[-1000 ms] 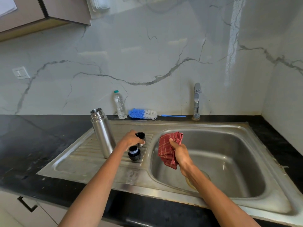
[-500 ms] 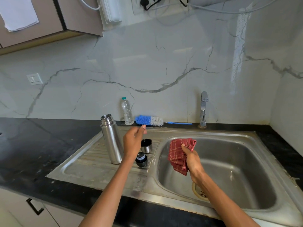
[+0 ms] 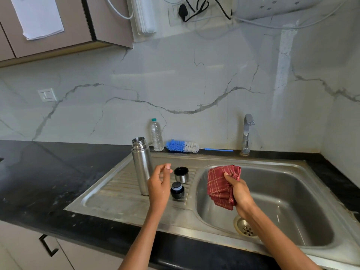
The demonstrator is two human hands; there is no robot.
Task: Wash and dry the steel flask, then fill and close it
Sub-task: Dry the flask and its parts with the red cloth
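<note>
Right hand [image 3: 240, 193] grips the red checked cloth [image 3: 220, 186] over the sink [image 3: 303, 191]; left hand [image 3: 159, 184] hangs loose, holding nothing, beside the upright steel flask [image 3: 141, 164].

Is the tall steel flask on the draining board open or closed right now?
Open. The tall steel flask stands upright with its threaded neck bare; nothing caps it.

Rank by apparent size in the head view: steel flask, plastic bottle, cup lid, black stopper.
1. steel flask, tallest and widest.
2. plastic bottle, though it stands farther back, so it looks smaller than it is.
3 and 4. cup lid and black stopper: near alike, not ranked.
</note>
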